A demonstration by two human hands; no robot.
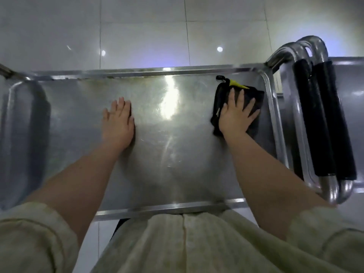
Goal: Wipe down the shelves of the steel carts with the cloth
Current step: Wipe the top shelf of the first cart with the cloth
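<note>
I was mid-wipe, my right hand (236,115) spread flat on the cloth (254,99) near the shelf's (177,154) far right corner, left hand (118,121) spread bracing; next came a sweep leftward.

Looking down at a shelf (177,154) of stainless steel, smooth and brushed, gleaming under a bright streak, faintly scuffed in swirls. Noting its raised rim (137,72) in the same metal, shinier, speckled with dull brownish spots. Seeing a cloth (224,95) of black, soft, matt fabric with a yellow tag. Taking in handle tubes (332,191) of polished metal, wearing matt black padded grip sleeves (327,125). Catching glossy pale floor tiles (141,32) and a matt, pale green fabric garment (177,243).
</note>
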